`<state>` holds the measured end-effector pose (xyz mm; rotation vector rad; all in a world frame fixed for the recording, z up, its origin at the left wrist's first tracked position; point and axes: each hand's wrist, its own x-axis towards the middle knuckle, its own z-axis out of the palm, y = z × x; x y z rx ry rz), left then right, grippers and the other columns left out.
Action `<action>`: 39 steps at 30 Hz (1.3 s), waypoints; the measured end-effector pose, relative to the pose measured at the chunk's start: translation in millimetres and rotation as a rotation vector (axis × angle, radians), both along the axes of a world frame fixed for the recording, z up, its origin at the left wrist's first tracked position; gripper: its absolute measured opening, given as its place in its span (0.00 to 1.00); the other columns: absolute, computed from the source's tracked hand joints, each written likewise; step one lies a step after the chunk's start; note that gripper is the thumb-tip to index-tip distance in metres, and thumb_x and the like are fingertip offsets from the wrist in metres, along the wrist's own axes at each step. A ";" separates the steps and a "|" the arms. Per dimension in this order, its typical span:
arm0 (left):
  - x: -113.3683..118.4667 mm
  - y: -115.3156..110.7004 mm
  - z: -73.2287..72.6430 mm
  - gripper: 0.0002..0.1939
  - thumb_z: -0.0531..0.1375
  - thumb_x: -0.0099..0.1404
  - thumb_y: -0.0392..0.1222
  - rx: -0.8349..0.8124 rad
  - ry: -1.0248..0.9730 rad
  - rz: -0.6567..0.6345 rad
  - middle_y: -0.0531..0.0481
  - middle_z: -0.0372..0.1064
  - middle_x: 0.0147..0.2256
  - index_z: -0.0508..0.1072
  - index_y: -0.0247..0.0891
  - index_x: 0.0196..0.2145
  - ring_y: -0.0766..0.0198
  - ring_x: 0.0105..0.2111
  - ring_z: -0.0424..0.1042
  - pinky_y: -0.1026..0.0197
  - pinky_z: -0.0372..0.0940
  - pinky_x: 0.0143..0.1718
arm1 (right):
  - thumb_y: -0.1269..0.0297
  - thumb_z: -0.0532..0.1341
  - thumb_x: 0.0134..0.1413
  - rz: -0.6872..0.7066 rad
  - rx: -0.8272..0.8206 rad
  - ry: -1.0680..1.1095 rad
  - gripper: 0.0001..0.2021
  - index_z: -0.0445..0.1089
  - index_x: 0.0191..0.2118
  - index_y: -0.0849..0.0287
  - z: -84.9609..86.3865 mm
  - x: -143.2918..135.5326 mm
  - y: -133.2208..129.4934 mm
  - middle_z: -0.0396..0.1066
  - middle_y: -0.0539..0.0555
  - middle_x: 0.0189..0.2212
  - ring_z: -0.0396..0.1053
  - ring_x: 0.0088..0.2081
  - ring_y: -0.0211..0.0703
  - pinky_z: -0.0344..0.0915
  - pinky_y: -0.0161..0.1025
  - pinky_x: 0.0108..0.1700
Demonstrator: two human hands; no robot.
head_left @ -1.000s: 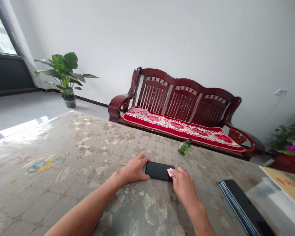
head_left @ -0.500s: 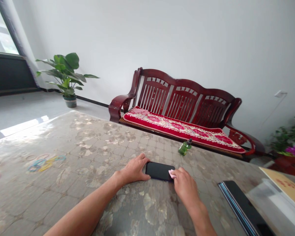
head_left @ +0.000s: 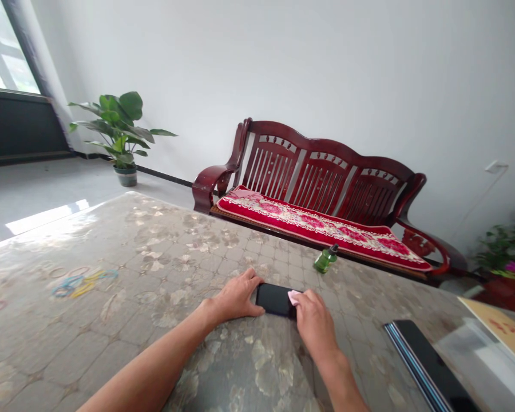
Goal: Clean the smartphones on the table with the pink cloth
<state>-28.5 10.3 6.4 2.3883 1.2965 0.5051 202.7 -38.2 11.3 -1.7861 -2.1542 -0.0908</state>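
A black phone (head_left: pixel 273 299) lies flat, screen up, on the patterned table cover (head_left: pixel 154 286). My left hand (head_left: pixel 239 294) grips its left end, thumb at the near corner and fingers at the far corner. My right hand (head_left: pixel 315 317) pinches a small pink cloth (head_left: pixel 294 297) against the right part of the screen, and its fingers hide the phone's right end. Beyond the phone stands a small green bottle (head_left: pixel 325 259) with a black top.
Colourful rubber bands (head_left: pixel 83 282) lie at the left of the table. A stack of phones (head_left: pixel 431 363) is at the right, beside a clear plastic sheet and a tan packet (head_left: pixel 498 326). A wooden bench (head_left: pixel 317 171) stands behind the table.
My right hand has moved a little to the left over the screen with the pink cloth. My left hand keeps its hold on the phone. The view has shifted slightly.
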 end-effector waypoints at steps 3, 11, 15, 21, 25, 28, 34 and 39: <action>0.5 0.5 -0.3 0.28 0.67 0.50 0.49 -0.002 -0.004 -0.001 0.47 0.65 0.43 0.70 0.42 0.48 0.54 0.43 0.71 0.58 0.66 0.45 | 0.75 0.53 0.61 -0.074 0.026 -0.032 0.16 0.75 0.45 0.54 -2.9 14.0 7.7 0.70 0.54 0.35 0.68 0.40 0.44 0.60 0.36 0.41; 2.0 -0.7 0.4 0.21 0.65 0.51 0.47 0.026 -0.005 0.004 0.47 0.65 0.40 0.72 0.40 0.43 0.54 0.41 0.72 0.59 0.67 0.43 | 0.74 0.53 0.63 0.244 0.061 0.095 0.12 0.73 0.40 0.54 -7.9 -55.0 6.2 0.70 0.52 0.37 0.66 0.40 0.43 0.61 0.36 0.43; 1.2 -0.5 -1.4 0.22 0.65 0.51 0.48 0.032 -0.003 0.000 0.47 0.65 0.41 0.71 0.41 0.44 0.54 0.41 0.72 0.59 0.67 0.43 | 0.74 0.53 0.63 0.201 0.060 0.097 0.13 0.73 0.41 0.54 -7.3 -44.6 10.2 0.70 0.52 0.37 0.66 0.41 0.43 0.60 0.36 0.44; 0.8 0.5 -1.8 0.26 0.66 0.51 0.50 0.004 0.026 0.006 0.47 0.65 0.44 0.70 0.41 0.47 0.53 0.42 0.71 0.57 0.67 0.45 | 0.73 0.51 0.62 -0.049 0.058 0.050 0.16 0.75 0.46 0.56 -6.3 16.0 18.0 0.70 0.55 0.35 0.67 0.41 0.44 0.61 0.36 0.44; 1.1 0.4 -1.9 0.26 0.66 0.50 0.49 0.008 0.014 0.005 0.47 0.65 0.43 0.70 0.42 0.47 0.54 0.42 0.71 0.57 0.67 0.45 | 0.73 0.50 0.63 -0.016 0.055 0.055 0.16 0.74 0.47 0.57 -5.5 4.2 15.5 0.70 0.55 0.37 0.67 0.42 0.44 0.61 0.36 0.44; 1.4 0.1 -1.9 0.24 0.66 0.51 0.48 0.011 0.009 0.008 0.48 0.65 0.42 0.70 0.42 0.45 0.54 0.42 0.71 0.58 0.67 0.44 | 0.73 0.51 0.63 0.098 0.042 0.096 0.15 0.74 0.45 0.56 -5.6 -28.0 12.7 0.70 0.54 0.38 0.67 0.42 0.43 0.62 0.36 0.45; 1.9 -0.1 -2.2 0.19 0.65 0.51 0.47 0.027 -0.007 0.003 0.49 0.65 0.41 0.71 0.42 0.42 0.55 0.41 0.72 0.60 0.66 0.43 | 0.74 0.52 0.63 0.231 0.019 0.097 0.12 0.72 0.40 0.55 -7.8 -57.8 9.6 0.69 0.52 0.37 0.66 0.41 0.42 0.61 0.36 0.45; 1.1 -0.3 -0.7 0.25 0.66 0.51 0.49 0.006 0.019 0.009 0.47 0.66 0.43 0.70 0.41 0.46 0.54 0.41 0.72 0.58 0.67 0.44 | 0.74 0.50 0.63 0.090 0.038 0.108 0.15 0.73 0.45 0.56 -7.7 -14.1 17.1 0.69 0.54 0.38 0.66 0.43 0.43 0.61 0.36 0.46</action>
